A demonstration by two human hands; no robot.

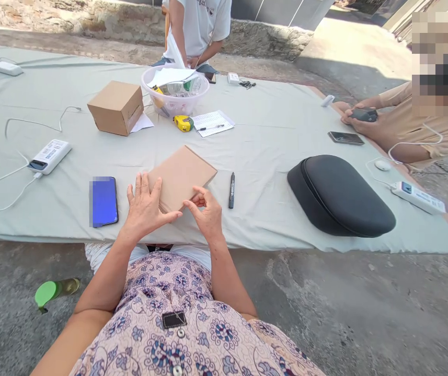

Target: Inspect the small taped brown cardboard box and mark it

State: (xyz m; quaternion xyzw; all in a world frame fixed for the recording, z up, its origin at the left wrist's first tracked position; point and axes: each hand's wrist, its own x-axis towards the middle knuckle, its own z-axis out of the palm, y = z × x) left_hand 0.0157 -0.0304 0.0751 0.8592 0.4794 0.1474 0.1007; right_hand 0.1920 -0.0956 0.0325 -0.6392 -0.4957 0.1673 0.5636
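Observation:
A flat brown cardboard box (184, 175) lies at an angle on the cloth in front of me. Spread over its left side is my left hand (144, 203), fingers apart and thumb stretched along the near edge. My right hand (206, 211) is at the box's near right edge, with thumb and forefinger bent close together there; whether they pinch the cardboard or a flap is hard to make out. Just right of the box lies a black marker pen (231, 190). A phone (105, 201) with a blue screen rests left of my left hand.
Farther back stand a taller cardboard box (116, 107) and a filled plastic basin (174, 104), near a yellow tape measure (183, 123) and a notepad (218, 125). A black case (341, 196) sits right; a power bank (50, 156) with cables lies left. Two other people sit around the table.

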